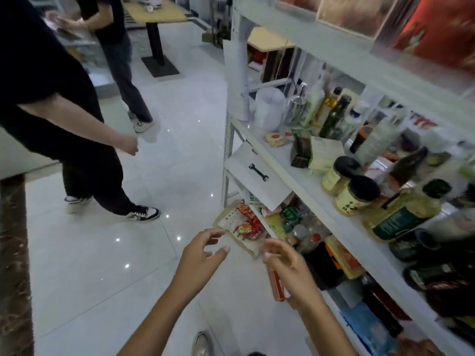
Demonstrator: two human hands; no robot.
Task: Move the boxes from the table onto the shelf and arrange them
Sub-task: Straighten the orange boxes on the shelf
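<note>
Box [240, 227]: just ahead of fingertips, between both, long axis slanting away leftward. Left hand [200, 255] spread, empty; right hand [288, 265] half-curled, grasp unclear through blur.

Layout as seen by the wearer. A shelf unit [276, 156] runs from 1 o'clock to 4 o'clock. Boxes [359, 11] stand on its top board. On the middle board, bottles [334, 114] stand behind two jars [357, 194]. A card [257, 173] hangs from that board's front edge. Below the card, a packet [241, 227] juts from the lower board at 12 o'clock, just beyond the left hand [198, 255] and right hand [285, 265]. Two people [51, 98] stand at 10 o'clock, before a table [156, 9] at 11 o'clock.
</note>
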